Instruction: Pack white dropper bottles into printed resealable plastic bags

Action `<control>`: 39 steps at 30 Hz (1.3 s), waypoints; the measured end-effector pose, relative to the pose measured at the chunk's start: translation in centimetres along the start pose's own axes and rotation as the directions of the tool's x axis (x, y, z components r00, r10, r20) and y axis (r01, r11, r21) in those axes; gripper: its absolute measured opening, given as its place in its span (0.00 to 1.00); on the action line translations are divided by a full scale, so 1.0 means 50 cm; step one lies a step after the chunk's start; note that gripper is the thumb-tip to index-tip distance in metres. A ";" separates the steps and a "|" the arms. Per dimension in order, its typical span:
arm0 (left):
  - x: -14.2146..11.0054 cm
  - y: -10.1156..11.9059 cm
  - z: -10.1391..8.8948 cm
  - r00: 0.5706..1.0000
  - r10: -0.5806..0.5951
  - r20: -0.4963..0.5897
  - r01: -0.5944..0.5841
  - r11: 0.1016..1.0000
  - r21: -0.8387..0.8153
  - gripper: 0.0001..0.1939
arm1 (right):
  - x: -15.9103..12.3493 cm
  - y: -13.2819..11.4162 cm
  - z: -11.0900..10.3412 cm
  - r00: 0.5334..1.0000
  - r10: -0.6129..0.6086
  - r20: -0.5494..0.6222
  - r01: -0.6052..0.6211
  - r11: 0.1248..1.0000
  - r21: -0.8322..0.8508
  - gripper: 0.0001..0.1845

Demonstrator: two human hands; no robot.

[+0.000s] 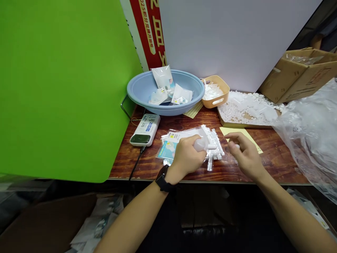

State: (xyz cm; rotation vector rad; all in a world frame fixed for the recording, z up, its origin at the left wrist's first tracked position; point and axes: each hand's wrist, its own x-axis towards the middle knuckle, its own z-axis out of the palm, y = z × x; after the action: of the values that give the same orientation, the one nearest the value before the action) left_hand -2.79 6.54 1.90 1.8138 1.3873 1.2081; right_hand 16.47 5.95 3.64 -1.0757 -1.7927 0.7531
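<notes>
My left hand [188,156], with a black watch on its wrist, is closed around a small translucent white bottle [200,144]. Its white narrow end points right, over a pile of clear plastic bags [217,149]. A little to the right, my right hand [246,154] is curled, index finger stretched toward the bottle. A small white piece [237,146], perhaps a cap, shows between its thumb and fingers. Under my left hand lies a printed blue-and-white card [168,149] in clear plastic. A yellow sheet [254,140] lies just behind my right hand.
A blue basin [134,93] holds several filled packets. Beside it stand an orange basket [223,88] of white pieces and a shallow tray [234,124] of small white parts. A white device [152,123] with a cable lies left. Clear plastic sheeting [313,130] and a cardboard box [284,80] fill the right.
</notes>
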 end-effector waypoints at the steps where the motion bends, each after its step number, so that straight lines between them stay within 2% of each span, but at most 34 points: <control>1: 0.001 0.001 0.000 0.999 -0.010 0.047 0.011 1.000 -0.023 0.03 | -0.002 0.000 0.004 0.990 -0.130 0.062 0.138 0.976 -0.166 0.12; 3: 0.002 0.005 0.000 0.992 -0.004 0.126 0.011 0.998 -0.059 0.02 | -0.003 0.002 0.016 0.929 -0.304 0.211 0.364 0.848 -0.385 0.10; 4: 0.001 0.006 0.001 0.990 0.016 0.142 -0.007 0.998 -0.062 0.01 | -0.003 0.003 0.023 0.909 -0.330 0.256 0.413 0.803 -0.430 0.10; 5: 0.000 0.008 0.001 0.990 0.051 0.135 -0.044 0.998 -0.054 0.01 | -0.002 0.005 0.031 0.915 -0.302 0.267 0.396 0.803 -0.445 0.12; 8: -0.009 0.010 0.005 0.972 0.229 0.044 -0.230 0.973 0.021 0.03 | 0.000 0.004 0.049 0.973 -0.054 0.223 0.135 0.921 -0.366 0.24; 10: -0.014 0.011 0.006 0.941 0.337 0.016 -0.337 0.940 0.050 0.02 | -0.002 -0.002 0.053 0.946 0.144 0.290 -0.069 0.964 -0.256 0.30; 12: -0.016 0.012 0.005 0.937 0.349 0.023 -0.349 0.936 0.042 0.02 | -0.006 -0.008 0.048 0.910 0.226 0.347 -0.165 0.967 -0.197 0.33; 13: -0.015 0.012 0.003 0.951 0.308 0.031 -0.309 0.951 0.029 0.02 | -0.008 -0.011 0.043 0.923 0.205 0.325 -0.142 0.968 -0.206 0.34; 14: -0.013 0.012 0.001 0.970 0.238 0.043 -0.238 0.971 0.009 0.02 | -0.009 -0.012 0.037 0.952 0.125 0.279 -0.053 0.966 -0.252 0.32; 15: -0.011 0.013 -0.002 0.986 0.151 0.064 -0.150 0.989 -0.018 0.02 | -0.010 -0.012 0.031 0.972 -0.013 0.233 0.093 0.937 -0.336 0.29; 16: -0.008 0.013 -0.004 0.993 0.062 0.100 -0.058 0.997 -0.051 0.02 | -0.010 -0.011 0.027 0.961 -0.161 0.225 0.246 0.869 -0.429 0.23; 17: -0.005 0.013 -0.007 0.989 -0.014 0.148 0.026 0.996 -0.085 0.02 | -0.010 -0.008 0.025 0.923 -0.289 0.253 0.381 0.771 -0.511 0.18; 18: -0.004 0.013 -0.009 0.978 -0.069 0.198 0.093 0.989 -0.115 0.02 | -0.010 -0.005 0.026 0.879 -0.364 0.307 0.477 0.674 -0.564 0.14; 19: -0.003 0.012 -0.010 0.965 -0.101 0.240 0.136 0.981 -0.135 0.02 | -0.009 -0.002 0.029 0.850 -0.390 0.353 0.526 0.607 -0.596 0.13; 20: -0.004 0.011 -0.010 0.960 -0.110 0.259 0.150 0.979 -0.138 0.02 | -0.009 0.001 0.034 0.846 -0.382 0.371 0.532 0.581 -0.615 0.14; 21: -0.006 0.011 -0.010 0.965 -0.093 0.244 0.125 0.985 -0.119 0.03 | -0.009 0.002 0.041 0.865 -0.351 0.358 0.501 0.595 -0.629 0.15; 23: -0.012 0.009 -0.009 0.990 0.051 0.130 -0.050 0.999 -0.007 0.04 | -0.011 0.001 0.055 0.937 -0.221 0.271 0.343 0.732 -0.588 0.18; 24: -0.016 0.009 -0.009 0.980 0.186 0.071 -0.192 0.978 0.083 0.04 | -0.012 -0.003 0.062 0.966 -0.111 0.232 0.217 0.836 -0.504 0.20; 25: -0.020 0.009 -0.009 0.939 0.343 0.035 -0.344 0.921 0.183 0.04 | -0.014 -0.008 0.067 0.975 0.024 0.219 0.061 0.927 -0.370 0.22; 26: -0.023 0.008 -0.010 0.870 0.492 0.029 -0.480 0.833 0.274 0.04 | -0.015 -0.014 0.070 0.953 0.165 0.256 -0.113 0.972 -0.209 0.24; 28: -0.026 0.009 -0.011 0.731 0.680 0.059 -0.648 0.665 0.370 0.04 | -0.018 -0.025 0.069 0.832 0.358 0.424 -0.409 0.912 0.033 0.26; 29: -0.027 0.009 -0.011 0.703 0.708 0.062 -0.675 0.637 0.372 0.03 | -0.019 -0.029 0.066 0.792 0.391 0.469 -0.472 0.879 0.064 0.27; 30: -0.027 0.009 -0.010 0.713 0.699 0.045 -0.668 0.659 0.344 0.03 | -0.020 -0.030 0.061 0.801 0.391 0.454 -0.456 0.889 0.039 0.27; 31: -0.026 0.010 -0.009 0.762 0.648 0.017 -0.623 0.726 0.291 0.03 | -0.020 -0.029 0.056 0.858 0.342 0.384 -0.358 0.933 -0.034 0.27; 32: -0.025 0.011 -0.008 0.834 0.552 -0.008 -0.537 0.815 0.217 0.03 | -0.020 -0.027 0.051 0.927 0.228 0.298 -0.192 0.971 -0.145 0.25; 33: -0.023 0.013 -0.007 0.910 0.415 -0.014 -0.410 0.903 0.127 0.02 | -0.019 -0.022 0.046 0.971 0.060 0.231 0.006 0.961 -0.275 0.22; 34: -0.021 0.015 -0.006 0.968 0.252 0.009 -0.252 0.967 0.029 0.02 | -0.019 -0.017 0.042 0.969 -0.116 0.216 0.195 0.898 -0.394 0.18; 35: -0.018 0.017 -0.005 0.994 0.085 0.065 -0.081 0.995 -0.063 0.01 | -0.018 -0.011 0.040 0.935 -0.256 0.247 0.348 0.805 -0.481 0.15; 36: -0.017 0.020 -0.005 0.988 -0.061 0.140 0.080 0.987 -0.136 0.02 | -0.018 -0.006 0.040 0.891 -0.342 0.299 0.453 0.715 -0.532 0.14; 37: -0.016 0.021 -0.005 0.963 -0.166 0.211 0.206 0.961 -0.184 0.03 | -0.017 -0.001 0.042 0.861 -0.381 0.337 0.508 0.652 -0.563 0.14; 38: -0.016 0.022 -0.004 0.942 -0.222 0.252 0.276 0.940 -0.203 0.03 | -0.017 0.004 0.045 0.856 -0.382 0.349 0.517 0.629 -0.581 0.14; 39: -0.017 0.022 -0.003 0.940 -0.235 0.248 0.285 0.939 -0.190 0.03 | -0.017 0.008 0.049 0.869 -0.361 0.338 0.495 0.637 -0.591 0.15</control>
State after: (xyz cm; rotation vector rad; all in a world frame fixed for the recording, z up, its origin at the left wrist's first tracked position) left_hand -2.49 5.37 2.64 1.5020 1.2626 0.9488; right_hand 14.61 5.21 1.98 -0.9435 -2.4587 -0.1271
